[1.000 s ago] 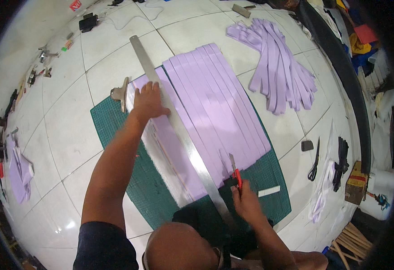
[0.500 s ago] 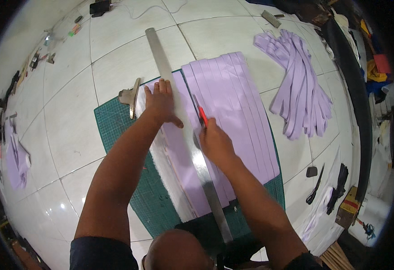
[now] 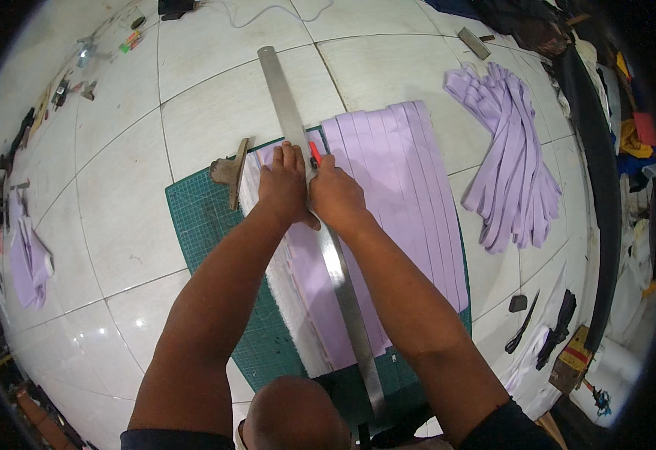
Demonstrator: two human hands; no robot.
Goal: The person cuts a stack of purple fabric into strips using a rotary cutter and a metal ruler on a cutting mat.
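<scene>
My left hand [image 3: 284, 187] lies flat with fingers stretched forward, pressing on a long steel ruler [image 3: 279, 86] and the lilac fabric beside it. In my right hand [image 3: 337, 193] is a red-handled utility knife [image 3: 314, 153], held against the ruler's right edge near the far end of the cloth; its blade cannot be made out. Lilac fabric [image 3: 395, 195] sliced into long parallel strips spreads right of the ruler. Uncut lilac cloth [image 3: 309, 281] and a fuzzy white edge [image 3: 292, 330] lie to its left. Everything rests on a green cutting mat [image 3: 197, 199], with a metal clip [image 3: 227, 172] at the far left edge.
A bundle of lilac strips [image 3: 508, 161] lies on the tiled floor at right. Beyond it is a small grey block [image 3: 474, 43]. Black scissors [image 3: 521, 326] and a small dark block [image 3: 518, 303] lie nearer. More lilac cloth [image 3: 29, 259] sits far left.
My right hand has moved the knife away from me and leftward, from between the strips to the ruler's edge beside my left hand. The whole view has shifted slightly.
</scene>
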